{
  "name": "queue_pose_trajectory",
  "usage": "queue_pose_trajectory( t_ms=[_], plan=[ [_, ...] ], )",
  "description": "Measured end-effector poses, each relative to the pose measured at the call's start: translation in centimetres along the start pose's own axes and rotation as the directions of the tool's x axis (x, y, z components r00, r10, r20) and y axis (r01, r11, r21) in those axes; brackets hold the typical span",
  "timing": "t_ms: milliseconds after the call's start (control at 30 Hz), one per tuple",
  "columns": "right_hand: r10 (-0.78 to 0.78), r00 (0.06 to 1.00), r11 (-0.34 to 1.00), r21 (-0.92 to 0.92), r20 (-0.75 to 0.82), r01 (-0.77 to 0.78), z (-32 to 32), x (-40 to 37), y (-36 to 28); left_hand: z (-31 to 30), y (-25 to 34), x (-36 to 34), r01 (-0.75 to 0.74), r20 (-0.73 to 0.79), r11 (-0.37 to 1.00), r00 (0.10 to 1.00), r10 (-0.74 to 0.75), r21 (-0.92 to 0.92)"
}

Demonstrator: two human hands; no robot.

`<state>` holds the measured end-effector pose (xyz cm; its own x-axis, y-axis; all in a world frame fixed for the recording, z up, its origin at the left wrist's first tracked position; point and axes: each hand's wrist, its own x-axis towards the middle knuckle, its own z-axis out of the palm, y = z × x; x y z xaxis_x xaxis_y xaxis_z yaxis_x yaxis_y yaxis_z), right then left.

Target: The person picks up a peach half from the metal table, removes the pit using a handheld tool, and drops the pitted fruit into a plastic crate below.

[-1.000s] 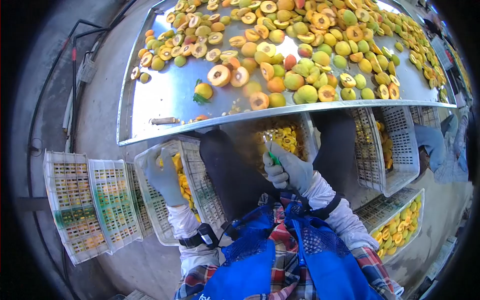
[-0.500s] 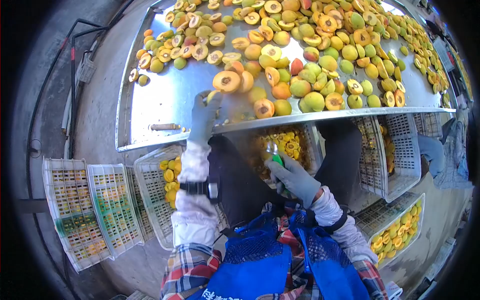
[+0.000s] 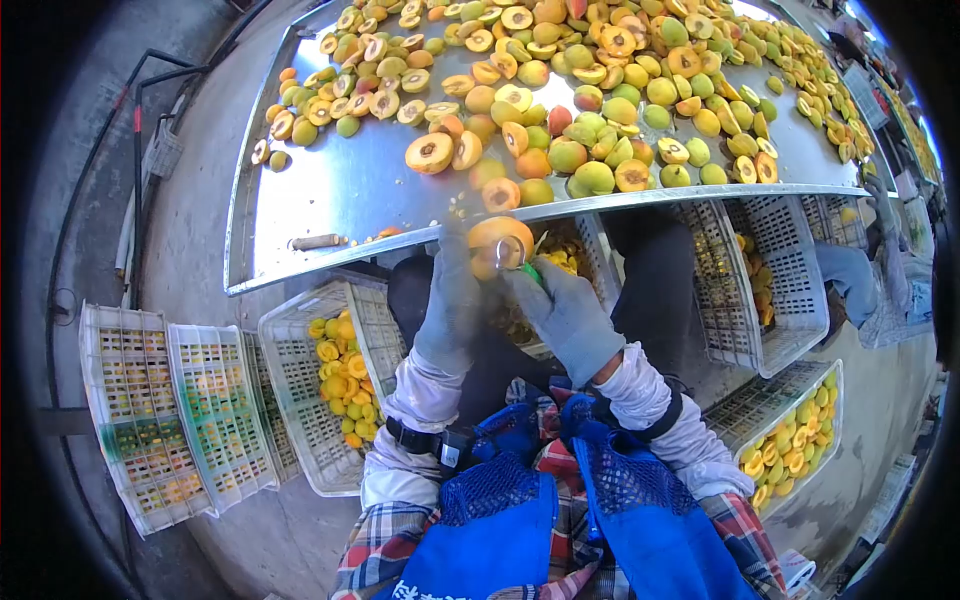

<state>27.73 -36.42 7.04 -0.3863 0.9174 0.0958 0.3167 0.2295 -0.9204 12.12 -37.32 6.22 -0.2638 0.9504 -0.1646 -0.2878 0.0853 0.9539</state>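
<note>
Left hand, gloved, is wrapped around a round orange fruit, which sits just below the front edge of the metal table. Right hand, also gloved, is clenched on a green-handled knife. The knife's tip lies against the right side of the held fruit, and the two hands are close together around it. Beyond the grip, a heap of whole and halved fruit covers the tabletop. Directly beneath the grip, a white crate holds yellow pieces. To the left of the grip and lower down, a second crate contains cut halves.
</note>
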Motion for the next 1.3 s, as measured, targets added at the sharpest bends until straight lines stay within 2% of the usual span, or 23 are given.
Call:
queue_pose_trajectory(
  t_ms=[33, 100, 167, 267, 367, 433, 500, 533, 567, 633, 700, 800, 833, 900, 933, 1000, 1033, 1100, 1133, 1167, 1200, 1233, 1300],
  plan=[
    [0.007, 1.0, 1.0, 0.011, -0.006, -0.007, 0.0, -0.1, -0.1, 0.5, -0.3, 0.1, -0.093, -0.022, 0.993, 0.995, 0.095, 0.074],
    [0.004, 1.0, 1.0, 0.015, -0.02, -0.004, 0.2, -0.4, -0.3, 1.2, 0.0, -0.3, -0.169, -0.058, 0.979, 0.983, 0.176, 0.118],
    [0.022, 1.0, 1.0, 0.015, -0.01, -0.021, 0.5, -0.5, -0.3, 2.0, 1.5, -1.3, -0.14, -0.093, 0.989, 0.985, 0.145, 0.056],
    [0.077, 0.996, 0.997, 0.008, 0.034, -0.078, 0.7, -0.8, 0.0, 1.9, 0.4, -0.9, -0.386, -0.029, 0.869, 0.91, 0.414, 0.31],
    [0.094, 0.993, 0.995, 0.01, 0.074, -0.095, 0.4, -1.0, 0.6, 1.3, 3.1, -1.5, -0.114, 0.075, 0.862, 0.993, 0.089, 0.494],
    [0.054, 0.994, 0.998, 0.029, 0.091, -0.057, 0.2, -0.9, 1.0, -0.1, 1.1, -0.3, -0.295, 0.127, 0.729, 0.952, 0.278, 0.618],
    [0.072, 0.993, 0.977, 0.196, 0.096, -0.09, 0.5, -0.6, 1.4, -0.5, 0.5, 0.4, -0.374, 0.186, 0.753, 0.926, 0.327, 0.541],
    [0.079, 0.992, 0.955, 0.277, 0.101, -0.104, 0.6, -0.4, 1.4, 0.5, 2.1, 0.2, -0.353, 0.214, 0.846, 0.933, 0.289, 0.4],
    [0.163, 0.975, 0.898, 0.386, 0.153, -0.211, 0.7, -0.4, 1.3, 1.2, 2.9, 0.0, -0.313, 0.244, 0.916, 0.936, 0.253, 0.25],
    [0.302, 0.91, 0.716, 0.563, 0.284, -0.413, 0.8, -0.2, 1.2, 2.9, 1.5, -0.4, -0.422, 0.13, 0.87, 0.907, 0.401, 0.255],
    [0.318, 0.862, 0.662, 0.559, 0.395, -0.5, 0.1, -0.4, 0.2, 4.2, 0.3, -0.4, -0.464, -0.005, 0.862, 0.88, 0.475, 0.206],
    [0.32, 0.823, 0.667, 0.506, 0.47, -0.547, -0.2, -0.9, 0.4, 3.1, -0.3, 0.7, -0.143, 0.042, 0.987, 0.989, 0.14, 0.078],
    [0.314, 0.822, 0.684, 0.488, 0.475, -0.543, -0.3, -0.8, 0.5, 3.2, -0.3, 0.6, -0.094, 0.024, 0.995, 0.995, 0.093, 0.035],
    [0.35, 0.748, 0.629, 0.451, 0.563, -0.633, -0.9, -0.6, 0.5, 3.8, 0.0, 0.4, 0.0, -0.005, 0.999, 1.0, 0.0, -0.05],
    [0.367, 0.707, 0.597, 0.43, 0.604, -0.677, -1.2, -0.7, 0.4, 3.9, -0.3, 0.3, -0.039, -0.03, 0.997, 0.999, 0.041, 0.06],
    [0.404, 0.551, 0.305, 0.461, 0.73, -0.834, -1.9, -0.9, -0.3, 4.0, -1.0, 0.3, -0.109, -0.069, 0.955, 0.989, 0.133, 0.276],
    [0.397, 0.463, 0.141, 0.446, 0.793, -0.884, -2.1, -1.1, -0.6, 4.0, -1.0, 0.2, -0.166, -0.027, 0.943, 0.983, 0.181, 0.288],
    [0.246, 0.459, 0.081, 0.454, 0.854, -0.888, -2.6, -1.2, -0.7, 4.0, -0.7, 0.2, -0.288, 0.058, 0.908, 0.957, 0.285, 0.304],
    [0.165, 0.456, 0.054, 0.453, 0.875, -0.89, -2.7, -1.1, -0.7, 3.7, -0.6, 0.2, -0.138, 0.094, 0.987, 0.987, 0.13, 0.087],
    [0.147, 0.461, 0.062, 0.457, 0.875, -0.887, -2.6, -1.1, -0.9, 3.3, -0.3, 0.3, 0.038, 0.168, 0.991, 0.986, -0.016, -0.125],
    [0.131, 0.466, 0.066, 0.461, 0.875, -0.885, -2.6, -1.1, -0.9, 3.1, -0.3, 0.3, 0.228, 0.27, 0.921, 0.952, -0.143, -0.315],
    [0.115, 0.472, 0.071, 0.467, 0.874, -0.882, -2.5, -1.1, -0.9, 3.0, -0.6, 0.3, 0.297, 0.253, 0.899, 0.942, -0.22, -0.323],
    [0.131, 0.445, 0.031, 0.445, 0.886, -0.895, -2.6, -1.1, -0.5, 2.9, -1.5, 0.6, 0.098, 0.139, 0.993, 0.985, -0.106, 0.059]
  ],
)
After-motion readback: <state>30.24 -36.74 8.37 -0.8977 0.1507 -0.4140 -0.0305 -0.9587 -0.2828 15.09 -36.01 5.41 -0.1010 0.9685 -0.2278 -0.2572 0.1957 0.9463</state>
